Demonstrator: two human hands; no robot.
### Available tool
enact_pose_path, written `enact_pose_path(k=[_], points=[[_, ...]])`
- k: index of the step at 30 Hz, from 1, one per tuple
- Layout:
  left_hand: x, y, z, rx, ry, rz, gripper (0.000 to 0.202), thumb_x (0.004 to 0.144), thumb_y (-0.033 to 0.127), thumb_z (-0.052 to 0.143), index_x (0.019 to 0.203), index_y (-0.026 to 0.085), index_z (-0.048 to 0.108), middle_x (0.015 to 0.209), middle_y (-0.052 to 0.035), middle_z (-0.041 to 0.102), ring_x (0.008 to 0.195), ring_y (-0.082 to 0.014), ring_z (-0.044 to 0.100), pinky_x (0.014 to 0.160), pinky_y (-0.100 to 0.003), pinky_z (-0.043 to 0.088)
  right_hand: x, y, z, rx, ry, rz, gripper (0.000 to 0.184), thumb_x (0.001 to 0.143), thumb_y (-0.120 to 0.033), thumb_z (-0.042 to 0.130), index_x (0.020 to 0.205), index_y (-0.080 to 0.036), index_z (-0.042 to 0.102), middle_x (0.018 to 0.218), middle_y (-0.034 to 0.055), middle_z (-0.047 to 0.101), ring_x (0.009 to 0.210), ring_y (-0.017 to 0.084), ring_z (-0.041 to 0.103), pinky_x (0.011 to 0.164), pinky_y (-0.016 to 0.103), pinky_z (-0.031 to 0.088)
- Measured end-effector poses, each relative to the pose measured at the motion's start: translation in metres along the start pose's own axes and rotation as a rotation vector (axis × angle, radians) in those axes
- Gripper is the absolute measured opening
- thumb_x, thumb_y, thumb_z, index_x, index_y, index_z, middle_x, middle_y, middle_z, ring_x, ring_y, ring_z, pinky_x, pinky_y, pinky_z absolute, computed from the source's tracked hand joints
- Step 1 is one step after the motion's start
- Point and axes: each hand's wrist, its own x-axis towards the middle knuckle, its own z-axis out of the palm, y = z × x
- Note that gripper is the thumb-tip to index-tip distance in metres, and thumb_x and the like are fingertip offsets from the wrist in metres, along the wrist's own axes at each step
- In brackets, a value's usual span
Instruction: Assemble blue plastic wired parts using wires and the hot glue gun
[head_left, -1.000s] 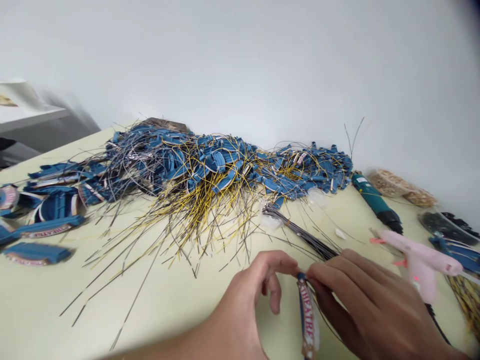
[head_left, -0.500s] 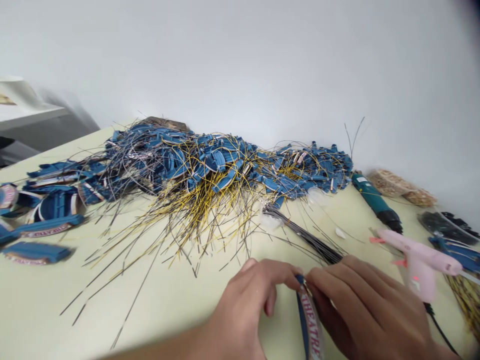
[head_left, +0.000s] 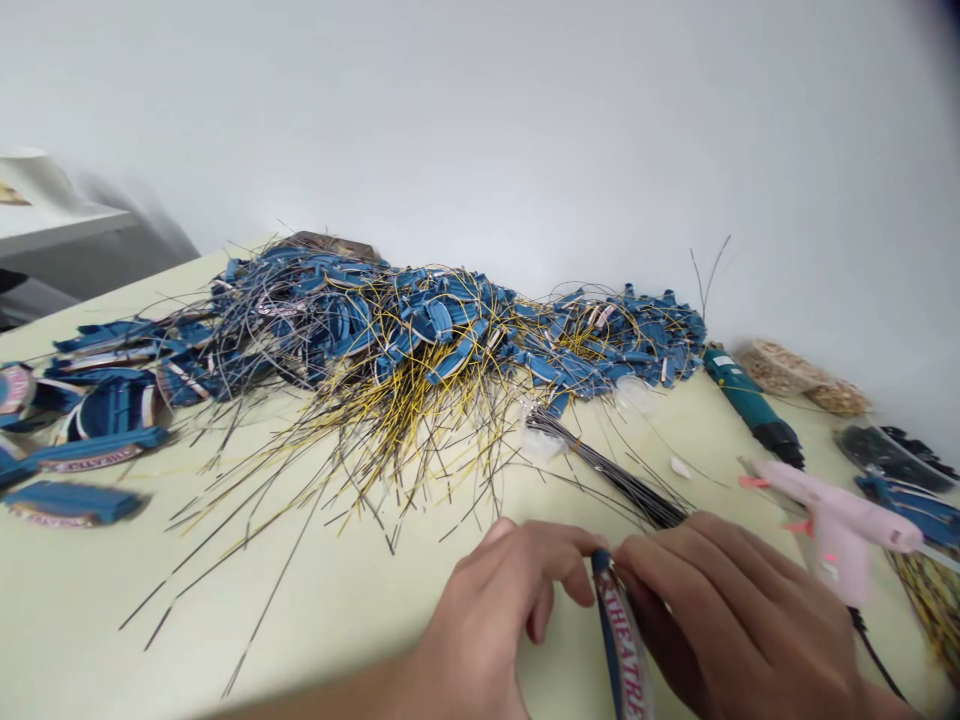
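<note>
The blue THEATRE sign piece stands between the two hands at the lower edge of the view, lettered face visible, lower end out of frame. It appears to be moulded plastic: likely light and stiff, with moderate slip on smooth faces. The printed strip may scuff or lift; hold by the blue edges and upper end. The right hand grasps the piece near its upper end, fingers curled; its thumb contact is largely hidden. The left hand has its index fingertip at the upper end; whether it pinches there cannot be told.

Just beyond the right hand lies a dark wire bundle, partly covered by it. Further back, a pile of blue pieces is tangled with yellow-and-black wires, whose ends spread across the tabletop and could snag. To the right, a pink glue gun restricts outward movement; treat its nozzle as possibly hot. A teal power tool lies behind it.
</note>
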Motion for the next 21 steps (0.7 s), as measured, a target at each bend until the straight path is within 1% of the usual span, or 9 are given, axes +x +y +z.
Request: enact_pose_path(k=[3,5,7,9,11,12,15,18,21], points=[[0.0,0.003,0.0,-0.048,0.018,-0.046,0.057,0.069,0.078,0.064,0.081,0.024,0.048,0.104,-0.0077,0.068,0.095,-0.0261,0.063,0.084,-0.037,0.038,0.002,0.001,-0.002,0.003,-0.025,-0.037,0.016,0.097,-0.011,0.043,0.1,-0.011,0.059,0.069,0.0051,0.07,0.061,0.017,0.06,0.06,0.032,0.044],[0.0,0.005,0.001,-0.091,0.014,-0.07,0.057,0.066,0.074,0.07,0.079,0.024,0.047,0.103,-0.0073,0.067,0.097,-0.0269,0.061,0.085,-0.037,0.038,0.002,0.001,-0.002,0.026,-0.033,-0.026,0.016,0.096,-0.01,0.043,0.099,-0.011,0.059,0.069,0.005,0.069,0.061,0.017,0.058,0.059,0.032,0.043],[0.001,0.005,0.0,-0.138,0.014,-0.116,0.056,0.058,0.062,0.082,0.081,0.024,0.047,0.102,-0.0062,0.064,0.101,-0.028,0.059,0.086,-0.036,0.038,0.003,0.002,-0.001,0.071,-0.046,0.023,0.014,0.095,-0.009,0.047,0.098,-0.012,0.06,0.069,0.004,0.068,0.061,0.017,0.056,0.059,0.032,0.042],[0.003,0.003,0.0,-0.174,0.006,-0.203,0.061,0.05,0.044,0.09,0.09,0.024,0.049,0.099,-0.0043,0.061,0.105,-0.0285,0.056,0.087,-0.036,0.037,0.005,0.004,0.001,0.122,-0.066,0.105,0.012,0.093,-0.009,0.051,0.094,-0.015,0.061,0.069,0.0024,0.066,0.062,0.018,0.055,0.059,0.032,0.041],[0.007,-0.001,0.0,-0.242,-0.01,-0.288,0.066,0.046,0.031,0.091,0.095,0.024,0.048,0.091,-0.0005,0.057,0.099,-0.0254,0.055,0.084,-0.034,0.038,0.008,0.006,0.002,0.18,-0.103,0.189,0.013,0.094,-0.011,0.052,0.09,-0.018,0.061,0.069,0.001,0.064,0.063,0.018,0.056,0.059,0.032,0.04],[0.008,-0.004,0.0,-0.292,-0.02,-0.319,0.067,0.045,0.029,0.09,0.096,0.024,0.047,0.086,0.0015,0.054,0.092,-0.0219,0.054,0.08,-0.032,0.038,0.009,0.007,0.003,0.209,-0.124,0.225,0.014,0.095,-0.012,0.051,0.089,-0.02,0.061,0.069,0.0007,0.064,0.064,0.018,0.056,0.059,0.032,0.041],[0.011,-0.013,0.0,-0.471,-0.053,-0.335,0.067,0.05,0.036,0.09,0.1,0.024,0.047,0.081,0.0036,0.049,0.076,-0.0144,0.046,0.068,-0.027,0.033,0.009,0.011,0.004,0.275,-0.155,0.304,0.014,0.097,-0.017,0.049,0.094,-0.021,0.062,0.076,0.0007,0.067,0.069,0.018,0.059,0.062,0.032,0.043],[0.014,-0.015,-0.001,-0.579,-0.074,-0.357,0.071,0.055,0.05,0.089,0.106,0.023,0.048,0.086,0.0011,0.05,0.078,-0.0145,0.043,0.069,-0.028,0.032,0.008,0.014,0.004,0.322,-0.159,0.368,0.014,0.097,-0.017,0.049,0.102,-0.022,0.062,0.085,0.0008,0.07,0.077,0.018,0.062,0.068,0.032,0.045],[0.018,-0.011,-0.002,-0.654,-0.054,-0.422,0.071,0.055,0.055,0.088,0.103,0.021,0.049,0.088,-0.0001,0.048,0.078,-0.0143,0.041,0.067,-0.027,0.032,0.01,0.016,0.003,0.398,-0.222,0.433,0.015,0.098,-0.018,0.048,0.101,-0.024,0.062,0.084,-0.0011,0.069,0.077,0.016,0.062,0.069,0.031,0.044]])
